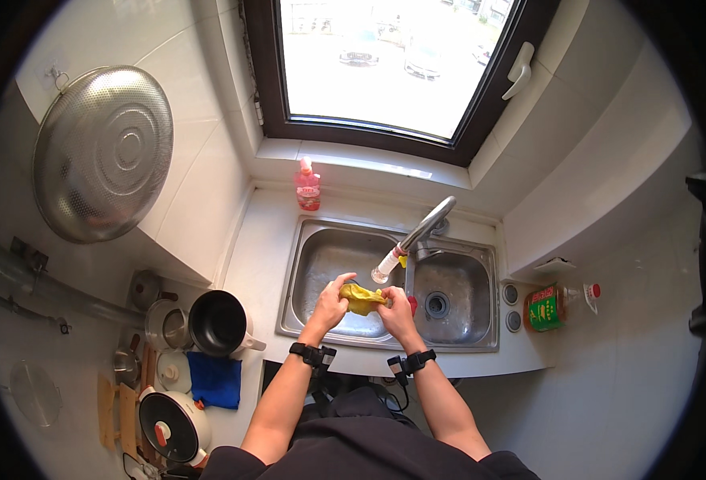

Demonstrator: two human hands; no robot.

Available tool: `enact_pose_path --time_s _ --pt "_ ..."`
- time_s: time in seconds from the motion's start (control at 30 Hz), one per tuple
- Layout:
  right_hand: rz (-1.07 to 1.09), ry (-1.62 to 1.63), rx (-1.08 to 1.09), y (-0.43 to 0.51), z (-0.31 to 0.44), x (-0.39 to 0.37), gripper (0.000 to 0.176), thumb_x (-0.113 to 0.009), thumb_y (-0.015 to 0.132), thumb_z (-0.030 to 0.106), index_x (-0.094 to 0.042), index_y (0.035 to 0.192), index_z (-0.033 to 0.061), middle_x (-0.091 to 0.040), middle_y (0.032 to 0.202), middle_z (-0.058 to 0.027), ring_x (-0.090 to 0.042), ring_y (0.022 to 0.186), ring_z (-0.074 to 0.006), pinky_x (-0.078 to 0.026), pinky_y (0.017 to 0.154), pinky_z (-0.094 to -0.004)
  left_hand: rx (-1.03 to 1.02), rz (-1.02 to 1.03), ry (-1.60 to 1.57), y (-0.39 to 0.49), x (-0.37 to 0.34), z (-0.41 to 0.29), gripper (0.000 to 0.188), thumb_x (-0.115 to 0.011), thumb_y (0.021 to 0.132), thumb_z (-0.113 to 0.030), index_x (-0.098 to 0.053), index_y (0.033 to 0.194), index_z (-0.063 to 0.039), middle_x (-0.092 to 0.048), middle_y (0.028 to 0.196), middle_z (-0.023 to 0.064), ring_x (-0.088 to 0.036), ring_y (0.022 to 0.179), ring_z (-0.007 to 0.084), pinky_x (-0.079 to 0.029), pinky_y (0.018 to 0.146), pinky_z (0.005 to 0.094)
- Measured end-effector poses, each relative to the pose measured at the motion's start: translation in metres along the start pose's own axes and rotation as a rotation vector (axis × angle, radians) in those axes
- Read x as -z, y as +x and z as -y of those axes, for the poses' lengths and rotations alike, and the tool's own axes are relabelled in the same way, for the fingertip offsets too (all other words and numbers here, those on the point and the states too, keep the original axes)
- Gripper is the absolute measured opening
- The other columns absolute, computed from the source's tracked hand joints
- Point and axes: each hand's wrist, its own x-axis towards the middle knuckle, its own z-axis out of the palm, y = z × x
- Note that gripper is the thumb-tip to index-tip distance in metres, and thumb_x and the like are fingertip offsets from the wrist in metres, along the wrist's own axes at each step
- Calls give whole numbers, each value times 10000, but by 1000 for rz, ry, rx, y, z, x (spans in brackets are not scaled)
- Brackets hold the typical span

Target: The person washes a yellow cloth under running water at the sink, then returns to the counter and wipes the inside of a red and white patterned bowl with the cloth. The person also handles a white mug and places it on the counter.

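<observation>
A yellow cloth (362, 299) is stretched between both of my hands above the front of the left basin (329, 252) of a stainless steel double sink. My left hand (330, 303) grips its left end, with the index finger raised. At the right end, my right hand (398, 311) pinches the cloth between thumb and fingers. Just beyond the cloth hangs the end of the chrome faucet (428, 223), fitted with a white filter nozzle (387, 264). A small red thing (413, 305) shows beside my right hand, partly hidden by it.
A pink soap pump bottle (308, 187) stands behind the sink. Left on the counter are a black-lined pot (218, 323), a blue cloth (215, 379) and a lidded cooker (173, 426). A large oil bottle (548, 307) is at the right. A metal colander (104, 153) hangs on the left wall.
</observation>
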Motion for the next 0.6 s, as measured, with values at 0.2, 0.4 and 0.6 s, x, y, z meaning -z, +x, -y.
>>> enact_pose_path --time_s 0.2,0.4,0.6 --pt "-9 93 149 -2 20 8 227 -645 723 -38 -567 926 28 -554 1072 -147 -569 1045 -329 -464 922 -387 -53 152 179 -2 7 -7 458 -558 745 5 -646 1190 -62 -653 1038 151 -652 992 255 -517 888 333" --pt "-109 -31 273 -3 39 22 253 -612 705 -56 -588 938 40 -564 1048 -147 -568 1040 -315 -457 941 -384 -10 209 88 -3 5 -8 363 -644 770 -68 -652 1133 -50 -638 1016 163 -649 954 302 -523 872 361" --pt "-3 94 39 -3 47 33 191 -604 777 -14 -589 966 12 -678 865 -163 -685 871 -303 -525 810 -359 -144 115 29 -4 3 -11 316 -700 777 -80 -656 1086 -36 -635 1068 134 -636 999 296 -512 907 378"
